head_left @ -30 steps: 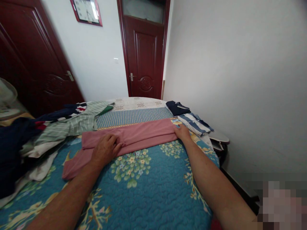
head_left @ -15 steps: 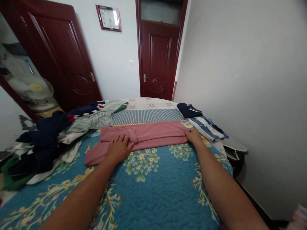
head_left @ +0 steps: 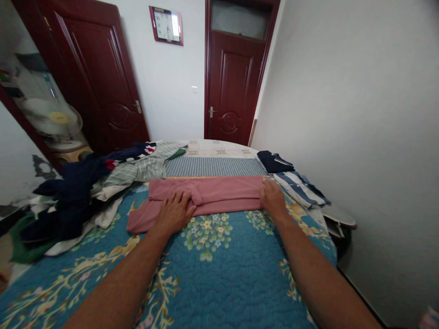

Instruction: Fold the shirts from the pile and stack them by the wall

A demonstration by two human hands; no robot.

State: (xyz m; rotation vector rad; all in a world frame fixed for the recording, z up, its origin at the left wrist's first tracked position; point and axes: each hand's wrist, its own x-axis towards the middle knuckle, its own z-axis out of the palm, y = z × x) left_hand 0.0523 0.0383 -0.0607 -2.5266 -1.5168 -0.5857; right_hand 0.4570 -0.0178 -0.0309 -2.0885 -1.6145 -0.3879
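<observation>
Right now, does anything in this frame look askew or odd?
Slightly: the long, folded pink cloth garment is rumpled beside the bare left hand, where a raised crease breaks its otherwise smoother surface.

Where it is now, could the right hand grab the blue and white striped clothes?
Probably yes: the striped clothes lie close beside the right hand, nothing visibly blocking them, but it may have to release the pink cloth.
</observation>
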